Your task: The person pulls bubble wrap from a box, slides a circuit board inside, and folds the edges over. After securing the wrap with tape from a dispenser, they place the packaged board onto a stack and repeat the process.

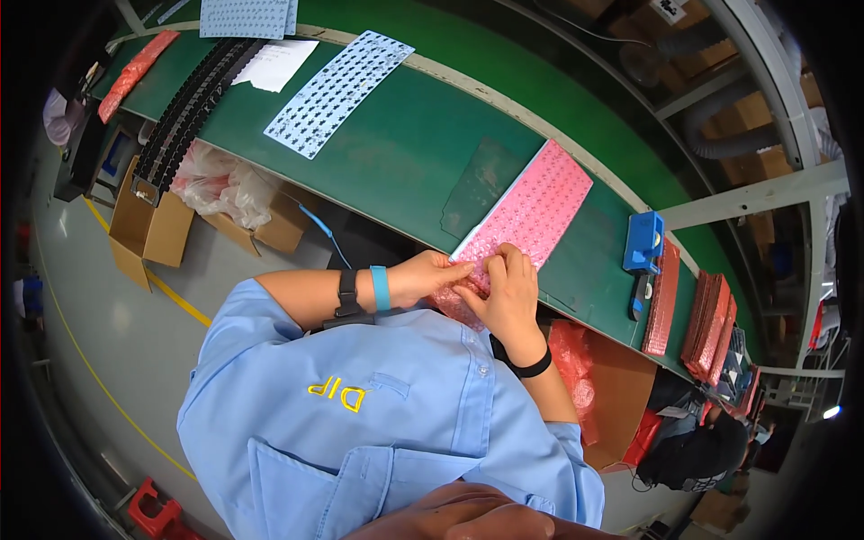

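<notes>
A pink bubble-wrap bag (pixel 531 202) lies slantwise on the green bench, with a pale edge of something flat showing along its left side. Its near end hangs crumpled over the bench edge, between my hands. My left hand (pixel 423 277) pinches that end at its left corner, thumb and fingers pressed together. Just right of it, my right hand (pixel 506 292) has its fingers bent over the bubble wrap and its thumb toward the left hand. Most of what lies inside the bag is hidden by the wrap.
A light-blue panel with rows of dark marks (pixel 340 94) lies farther left, near a black ridged rack (pixel 193 103). At right are a blue tape dispenser (pixel 643 243) and stacked red bubble-wrap packs (pixel 706 324). Cardboard boxes (pixel 621 387) stand below the bench edge (pixel 396 232).
</notes>
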A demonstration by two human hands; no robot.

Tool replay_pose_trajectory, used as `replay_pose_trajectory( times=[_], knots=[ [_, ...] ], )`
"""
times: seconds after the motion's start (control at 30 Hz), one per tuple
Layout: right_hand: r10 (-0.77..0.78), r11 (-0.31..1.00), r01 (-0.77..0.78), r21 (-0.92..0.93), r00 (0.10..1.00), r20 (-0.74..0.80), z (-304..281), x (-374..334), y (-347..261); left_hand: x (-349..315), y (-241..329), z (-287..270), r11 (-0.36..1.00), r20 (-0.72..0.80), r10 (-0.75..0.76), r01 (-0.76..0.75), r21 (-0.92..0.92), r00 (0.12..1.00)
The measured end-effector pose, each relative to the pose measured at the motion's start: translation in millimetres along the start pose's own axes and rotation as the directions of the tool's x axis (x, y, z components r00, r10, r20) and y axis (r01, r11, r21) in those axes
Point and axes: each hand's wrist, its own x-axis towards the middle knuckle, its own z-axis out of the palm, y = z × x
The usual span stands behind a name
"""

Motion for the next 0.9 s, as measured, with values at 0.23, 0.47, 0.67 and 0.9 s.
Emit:
replay_pose_trajectory(
  times=[0.23, 0.47, 0.67, 0.9],
  knots=[
    [0.212, 0.903, -0.14, 0.406, 0.967, -0.139, -31, 5, 60, -37, 27, 12, 0.867, -0.1, 0.37, -0.305, 0.394, 0.924],
    [0.429, 0.811, -0.298, 0.503, 0.888, -0.165, -7, 57, 186, -80, 92, 17, 0.312, 0.103, 0.375, -0.23, 0.922, 0.921],
    [0.324, 0.381, -0.354, 0.854, 0.916, 0.235, -41, 78, 187, -97, 106, 25, 0.045, 0.14, 0.494, -0.186, 0.981, 0.858],
    [0.26, 0.441, -0.18, 0.879, 0.963, 0.067, -34, 0, 157, -113, 115, 11, -0.125, 0.142, 0.695, -0.075, 0.989, 0.705]
  ],
)
